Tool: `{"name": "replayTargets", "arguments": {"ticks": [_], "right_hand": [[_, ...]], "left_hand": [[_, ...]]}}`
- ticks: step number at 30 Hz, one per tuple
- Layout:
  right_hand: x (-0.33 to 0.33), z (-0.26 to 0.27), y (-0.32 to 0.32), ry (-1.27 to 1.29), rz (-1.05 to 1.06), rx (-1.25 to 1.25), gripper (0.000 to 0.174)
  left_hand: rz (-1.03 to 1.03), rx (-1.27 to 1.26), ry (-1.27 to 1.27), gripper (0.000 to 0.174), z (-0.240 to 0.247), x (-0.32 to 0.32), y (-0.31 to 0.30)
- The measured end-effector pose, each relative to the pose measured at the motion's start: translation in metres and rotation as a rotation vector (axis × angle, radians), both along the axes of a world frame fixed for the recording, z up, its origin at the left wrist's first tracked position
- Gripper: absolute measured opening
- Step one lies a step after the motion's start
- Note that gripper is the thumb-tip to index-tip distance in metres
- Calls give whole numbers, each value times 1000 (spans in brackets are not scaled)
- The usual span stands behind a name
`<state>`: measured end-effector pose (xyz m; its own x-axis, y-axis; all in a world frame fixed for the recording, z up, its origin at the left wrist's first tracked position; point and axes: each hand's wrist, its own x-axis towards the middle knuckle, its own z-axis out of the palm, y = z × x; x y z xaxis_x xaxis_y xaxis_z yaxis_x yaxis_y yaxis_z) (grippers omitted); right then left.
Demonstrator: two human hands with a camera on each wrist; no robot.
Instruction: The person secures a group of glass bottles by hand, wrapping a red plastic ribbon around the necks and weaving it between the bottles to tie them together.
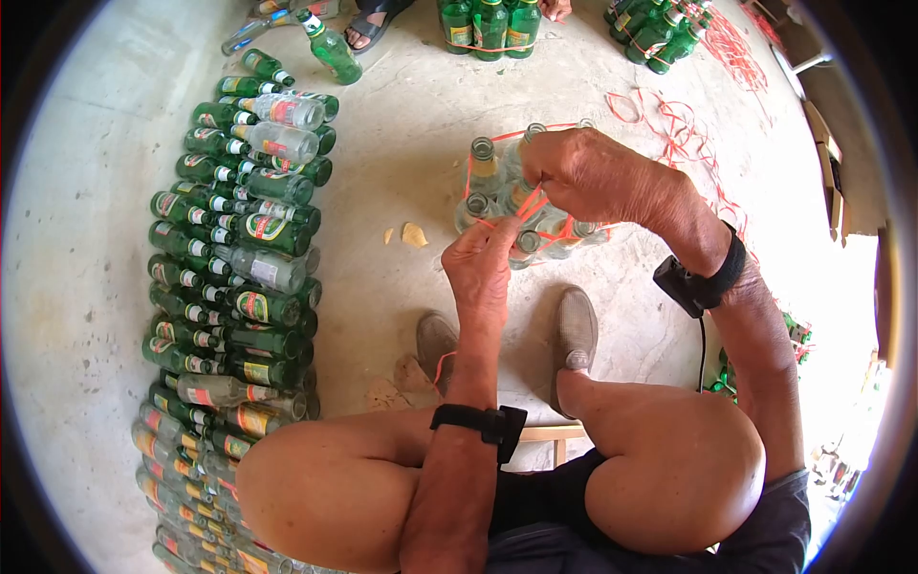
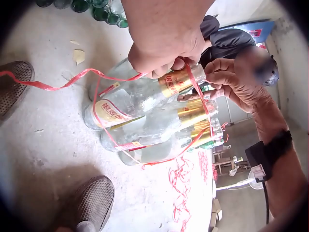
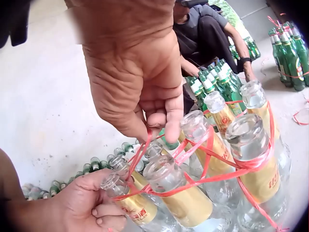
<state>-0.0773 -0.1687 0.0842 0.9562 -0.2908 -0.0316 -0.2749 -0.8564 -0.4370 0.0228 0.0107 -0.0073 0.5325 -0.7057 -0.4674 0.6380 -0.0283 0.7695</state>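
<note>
We count at least seven clear bottles (image 3: pixel 190 208) standing upright in one cluster, just beneath and beyond the hands, with red tape (image 1: pixel 534 203) looped around them. The left hand (image 1: pixel 481 263) pinches the tape beside the necks; the right hand (image 1: pixel 583 172), just above them, pinches it too. These bottles are uncapped, with gold labels; whether any liquid sits inside we cannot tell. Left of the left hand lies a long stack of bottles (image 1: pixel 273 231), mostly green, too many for us to count. Farther beyond the hands we find one lone green bottle (image 1: pixel 333 53), at least two green bundles (image 1: pixel 490 29) and another person (image 3: pixel 207 46). Two tan scraps (image 1: pixel 414 235) lie left of the hands on the pale floor (image 1: pixel 373 143); a loose red tangle (image 1: pixel 732 50) spreads beyond the right hand.
</note>
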Motion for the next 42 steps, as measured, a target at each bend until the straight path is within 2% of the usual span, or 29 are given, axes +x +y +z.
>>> {"name": "replayTargets", "arguments": {"ticks": [4, 7, 10, 13, 16, 19, 22, 28, 31, 37, 40, 42], "right_hand": [[4, 2, 7, 4, 34, -261, 11], [8, 4, 13, 25, -11, -312, 9], [7, 6, 16, -84, -113, -124, 11], [5, 4, 14, -77, -194, 139, 15], [5, 10, 19, -64, -223, 249, 18], [7, 17, 19, -13, -298, 475, 17], [5, 2, 9, -77, -245, 357, 16], [2, -8, 10, -119, -169, -30, 10], [2, -7, 9, -96, -136, -123, 9], [5, -14, -2, -174, -106, -58, 8], [7, -17, -7, -137, -139, 36, 6], [7, -21, -11, -94, -128, 8, 7]], "left_hand": [[9, 3, 25, 14, 0, -1, 0], [1, -2, 23, 14, -1, 0, 1], [-17, -12, 44, 14, -3, 2, 2], [-34, -22, 50, 14, -3, 3, 3], [-32, -6, 56, 15, -2, 2, 3], [-34, -21, 70, 15, -3, 2, 3], [-40, -33, 99, 14, -5, 3, 4], [-19, -28, 63, 14, -3, 0, 2], [-24, -54, 54, 15, -3, 0, 3], [26, -87, 67, 15, -6, -3, 0], [41, -89, 61, 15, -6, -5, -2], [40, -59, 52, 14, -6, -5, -1]]}}
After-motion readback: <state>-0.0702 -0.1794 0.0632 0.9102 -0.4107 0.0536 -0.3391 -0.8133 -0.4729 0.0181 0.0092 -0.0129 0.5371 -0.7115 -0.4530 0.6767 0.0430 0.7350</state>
